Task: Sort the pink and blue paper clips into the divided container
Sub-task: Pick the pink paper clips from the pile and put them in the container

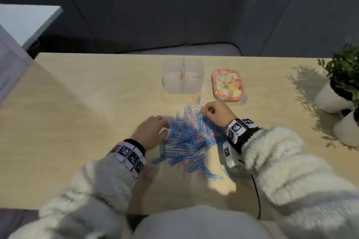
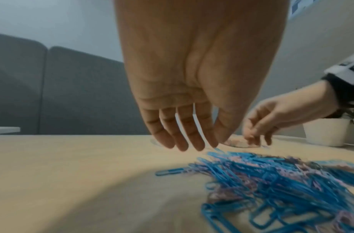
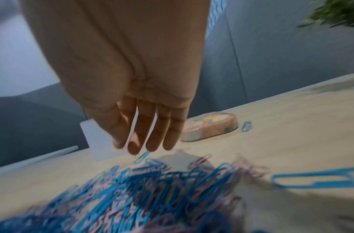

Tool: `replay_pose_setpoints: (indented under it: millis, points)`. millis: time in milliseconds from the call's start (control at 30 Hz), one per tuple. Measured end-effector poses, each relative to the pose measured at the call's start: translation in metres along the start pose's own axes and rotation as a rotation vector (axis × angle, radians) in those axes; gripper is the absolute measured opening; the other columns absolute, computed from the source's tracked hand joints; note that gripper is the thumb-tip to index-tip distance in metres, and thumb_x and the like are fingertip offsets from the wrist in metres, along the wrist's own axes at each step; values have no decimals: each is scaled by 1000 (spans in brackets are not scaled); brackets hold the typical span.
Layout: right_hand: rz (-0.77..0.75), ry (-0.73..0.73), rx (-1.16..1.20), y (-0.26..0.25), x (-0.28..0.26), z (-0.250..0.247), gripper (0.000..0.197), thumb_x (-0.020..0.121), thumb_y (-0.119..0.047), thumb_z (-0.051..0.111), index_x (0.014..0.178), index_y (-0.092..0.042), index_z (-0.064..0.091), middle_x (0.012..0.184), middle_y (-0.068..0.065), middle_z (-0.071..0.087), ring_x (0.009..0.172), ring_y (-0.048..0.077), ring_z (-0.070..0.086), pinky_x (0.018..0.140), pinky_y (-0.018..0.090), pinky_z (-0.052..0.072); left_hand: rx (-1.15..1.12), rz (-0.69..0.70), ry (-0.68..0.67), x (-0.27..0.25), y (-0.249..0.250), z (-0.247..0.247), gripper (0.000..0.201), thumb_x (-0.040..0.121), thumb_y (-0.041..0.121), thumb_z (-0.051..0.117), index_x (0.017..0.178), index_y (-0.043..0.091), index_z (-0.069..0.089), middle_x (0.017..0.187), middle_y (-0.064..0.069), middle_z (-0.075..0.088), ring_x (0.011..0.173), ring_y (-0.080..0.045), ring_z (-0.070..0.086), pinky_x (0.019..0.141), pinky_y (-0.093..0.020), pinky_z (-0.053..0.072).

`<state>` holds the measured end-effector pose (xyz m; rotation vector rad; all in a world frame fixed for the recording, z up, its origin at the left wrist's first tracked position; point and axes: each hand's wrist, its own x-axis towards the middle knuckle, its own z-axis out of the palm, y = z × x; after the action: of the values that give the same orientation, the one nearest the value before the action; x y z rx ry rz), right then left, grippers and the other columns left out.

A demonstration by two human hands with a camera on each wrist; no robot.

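Note:
A tangled pile of blue and pink paper clips (image 1: 189, 141) lies mid-table, also in the left wrist view (image 2: 271, 176) and the right wrist view (image 3: 144, 189). Behind it stands the clear divided container (image 1: 183, 75), both halves looking empty. My left hand (image 1: 154, 129) hangs at the pile's left edge with straight, slightly spread fingers (image 2: 192, 141), the tips just over a blue clip (image 2: 219, 149). My right hand (image 1: 210, 111) is at the pile's far right corner, its fingers (image 3: 152, 141) pointing down onto a blue clip (image 3: 141, 156). No clip shows plainly pinched.
A floral tin (image 1: 227, 85) lies right of the container, with a stray blue clip (image 1: 244, 100) beside it. Two white plant pots (image 1: 334, 99) stand at the table's right edge. A black cable (image 1: 256, 196) runs off the front edge. Bare tabletop (image 1: 77, 112) stretches to the left.

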<state>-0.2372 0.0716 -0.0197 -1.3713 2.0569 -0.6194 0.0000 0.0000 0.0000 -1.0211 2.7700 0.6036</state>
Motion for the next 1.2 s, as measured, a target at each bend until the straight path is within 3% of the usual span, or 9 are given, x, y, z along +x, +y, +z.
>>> replay_pose_setpoints:
  millis: [167,300,433,600,767,933,1000,1100,1200]
  points:
    - [21,-22,-241,-16,10,23,31,78,-30,69,102,-10,63,109,14,61,102,31,56,86,37,47,-28,76,4,31,24,25,37,91,22,49,127,14,50,137,-11,44,125,-30,40,105,-38,33]
    - [8,-59,-263,-9,8,31,19,83,-17,62,101,-11,62,108,15,60,102,32,54,86,39,47,73,125,-65,34,23,36,45,93,27,46,136,17,42,146,-6,37,132,-25,34,109,-36,28]
    - [25,-44,-190,10,-2,17,16,81,-7,60,95,-10,66,100,13,65,94,29,59,77,30,42,18,127,-41,27,8,35,33,94,28,45,124,17,53,139,-3,46,125,-24,42,104,-37,35]
    - [129,9,-154,32,-10,-4,16,77,-6,62,92,-12,66,95,13,67,90,30,61,77,32,47,7,79,45,36,-1,29,26,94,31,46,107,18,63,125,-3,53,115,-25,47,97,-39,40]
    - [6,61,-268,9,6,6,17,82,-11,57,95,-10,68,104,13,65,104,32,52,90,42,45,-53,101,94,68,21,25,28,93,27,47,115,14,58,125,-6,53,112,-25,49,94,-36,40]
    - [-47,-33,-381,-8,16,27,16,83,-17,57,92,-15,70,100,13,64,98,32,53,82,39,43,6,151,75,88,31,21,31,89,19,52,118,14,60,128,-7,55,110,-31,50,88,-39,42]
    - [-23,-19,-317,-6,17,30,15,83,-12,58,90,-12,71,97,14,67,97,33,56,81,38,45,53,163,66,90,25,19,28,85,16,57,112,15,63,124,-5,56,109,-28,50,85,-38,44]
    - [60,-1,-140,3,15,29,9,79,-11,66,85,-6,71,91,13,71,88,28,62,78,36,50,16,54,103,89,5,19,19,85,13,58,102,14,66,116,-4,57,108,-24,50,80,-34,45]
    - [107,-32,-41,9,14,22,6,75,-9,70,78,-4,69,84,13,70,76,21,58,73,33,49,-31,-9,169,84,-10,21,13,88,15,55,94,13,67,108,-6,59,102,-25,52,78,-34,44]
